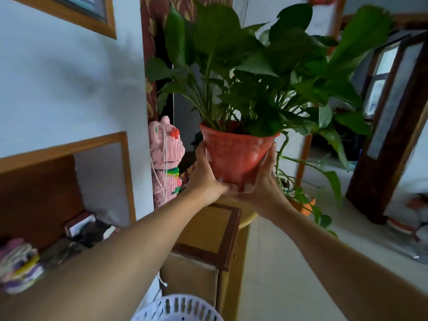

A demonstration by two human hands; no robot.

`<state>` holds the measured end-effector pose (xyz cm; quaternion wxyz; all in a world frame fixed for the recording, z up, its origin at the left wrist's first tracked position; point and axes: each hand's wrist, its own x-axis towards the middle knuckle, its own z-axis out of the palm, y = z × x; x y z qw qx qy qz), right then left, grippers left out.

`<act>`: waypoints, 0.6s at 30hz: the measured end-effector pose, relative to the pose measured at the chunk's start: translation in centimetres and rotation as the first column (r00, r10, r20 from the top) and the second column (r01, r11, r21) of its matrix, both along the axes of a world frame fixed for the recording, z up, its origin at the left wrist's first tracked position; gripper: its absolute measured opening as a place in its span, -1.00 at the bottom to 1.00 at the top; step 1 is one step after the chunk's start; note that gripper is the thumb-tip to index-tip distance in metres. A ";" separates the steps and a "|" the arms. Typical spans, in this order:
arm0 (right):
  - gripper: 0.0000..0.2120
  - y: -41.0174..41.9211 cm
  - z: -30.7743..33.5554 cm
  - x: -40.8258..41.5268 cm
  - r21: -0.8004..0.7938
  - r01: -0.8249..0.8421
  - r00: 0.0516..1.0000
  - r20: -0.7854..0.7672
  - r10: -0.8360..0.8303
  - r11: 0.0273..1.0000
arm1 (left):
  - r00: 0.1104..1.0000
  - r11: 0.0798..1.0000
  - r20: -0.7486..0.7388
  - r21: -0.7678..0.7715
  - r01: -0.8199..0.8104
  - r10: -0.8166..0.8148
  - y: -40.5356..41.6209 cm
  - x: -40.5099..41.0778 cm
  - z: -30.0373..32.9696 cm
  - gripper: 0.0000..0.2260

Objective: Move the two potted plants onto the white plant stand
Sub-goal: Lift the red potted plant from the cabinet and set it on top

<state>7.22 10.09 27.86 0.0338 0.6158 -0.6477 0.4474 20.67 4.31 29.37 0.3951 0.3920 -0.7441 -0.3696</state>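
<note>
A leafy green plant in a red-orange pot (236,156) is held up in front of me, above a wooden cabinet. My left hand (205,179) grips the pot's left side and base. My right hand (266,181) grips its right side and base. Long vines trail down to the right of the pot. A second orange pot (308,206) shows partly behind my right forearm, lower right of the held pot. A white slotted round object (178,309), perhaps the top of the plant stand, sits at the bottom edge below my arms.
A wooden cabinet (208,230) with a yellow-rimmed round tray stands under the pot. A pink brick-built figure (165,158) stands at its left against the wall. A recessed shelf (46,228) with clutter lies at left. A dark wooden door frame (393,135) is at right, over pale floor.
</note>
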 end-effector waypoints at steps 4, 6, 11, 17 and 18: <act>0.43 4.4 0.1 2.0 0.012 -0.047 0.997 0.061 0.046 0.999 | 1.000 1.000 -0.005 0.014 -0.022 0.022 5.1 2.3 0.2 0.16; 0.42 6.4 0.1 3.1 0.021 -0.085 0.990 0.115 0.083 0.996 | 0.999 0.999 -0.013 0.019 -0.032 0.032 7.2 3.5 0.1 0.17; 0.41 10.5 0.4 6.3 0.015 -0.089 0.987 0.136 0.086 0.996 | 1.000 1.000 -0.024 0.022 -0.012 0.013 11.1 6.7 0.3 0.14; 0.44 13.2 0.2 10.5 0.015 0.002 0.997 0.080 -0.003 1.000 | 0.998 0.998 -0.023 0.008 0.062 -0.062 12.8 10.9 0.1 0.16; 0.45 13.6 0.2 11.3 0.018 0.023 0.997 0.070 -0.024 1.000 | 0.997 0.997 -0.025 0.004 0.073 -0.073 12.9 11.5 0.0 0.17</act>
